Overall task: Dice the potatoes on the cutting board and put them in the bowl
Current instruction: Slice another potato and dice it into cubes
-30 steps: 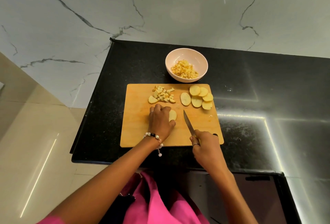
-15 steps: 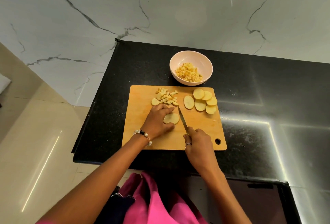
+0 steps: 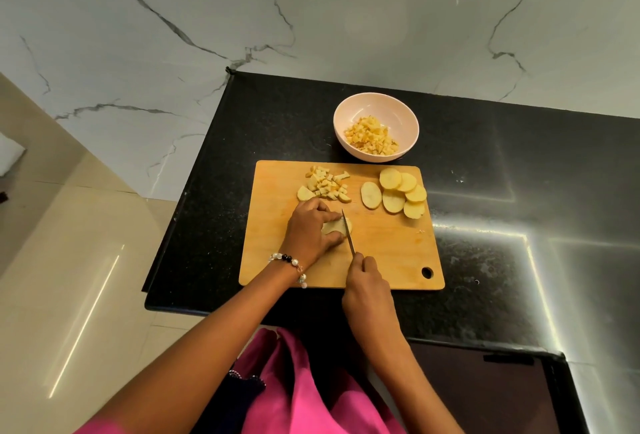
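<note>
Centre of frame, on the cutting board (image 3: 388, 260): left hand (image 3: 310, 231) pins a potato slice (image 3: 337, 227); right hand (image 3: 369, 290) grips the knife (image 3: 348, 234). Slice judged light, firm, wet-slippery; hold by its edges, clear of the blade.

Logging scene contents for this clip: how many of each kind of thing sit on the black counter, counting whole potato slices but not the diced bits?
Cutting board: 1
Bowl: 1
Knife: 1
Uncut potato slices at the board's right: 6
Potato slice being cut, under the left hand: 1
Total: 10
The right hand holds the knife.
</note>
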`<state>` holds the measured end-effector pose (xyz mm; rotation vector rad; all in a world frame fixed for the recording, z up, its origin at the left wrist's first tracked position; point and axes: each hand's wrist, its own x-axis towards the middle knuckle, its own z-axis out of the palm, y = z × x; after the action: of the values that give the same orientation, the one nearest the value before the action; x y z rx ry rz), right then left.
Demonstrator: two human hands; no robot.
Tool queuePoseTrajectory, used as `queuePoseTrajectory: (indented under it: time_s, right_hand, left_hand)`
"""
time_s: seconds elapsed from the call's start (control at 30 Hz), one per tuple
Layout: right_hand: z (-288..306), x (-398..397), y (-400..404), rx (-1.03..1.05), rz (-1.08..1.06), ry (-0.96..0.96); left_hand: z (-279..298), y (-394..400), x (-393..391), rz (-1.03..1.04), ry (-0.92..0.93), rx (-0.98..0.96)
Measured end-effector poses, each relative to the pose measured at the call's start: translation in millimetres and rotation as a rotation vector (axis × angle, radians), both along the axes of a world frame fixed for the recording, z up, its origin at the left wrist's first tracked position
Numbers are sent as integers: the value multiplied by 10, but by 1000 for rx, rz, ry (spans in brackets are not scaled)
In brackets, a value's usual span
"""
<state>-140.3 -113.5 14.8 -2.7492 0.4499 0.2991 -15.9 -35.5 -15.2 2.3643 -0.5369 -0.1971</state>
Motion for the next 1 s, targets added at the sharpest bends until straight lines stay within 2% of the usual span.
queuePoseTrajectory:
  time_s: [0.17,0.27,0.67,0.87,1.0]
  right_hand:
    - [-12,-297,-41,62,-37,24]
    - [13,-183,-74,108,-66,-44]
    - [26,262,7,-10,16,-24]
    - [-44,-237,89,1,13,-4]
    - [28,-277,16,39,-18,20]
  left_hand:
    - [3,18,-11,-5,7,0]
    - [25,57,19,-33,44,20]
    - [36,56,41,-9,72,47]
    - [5,51,6,19,48,7]
    - [21,59,8,6,60,31]
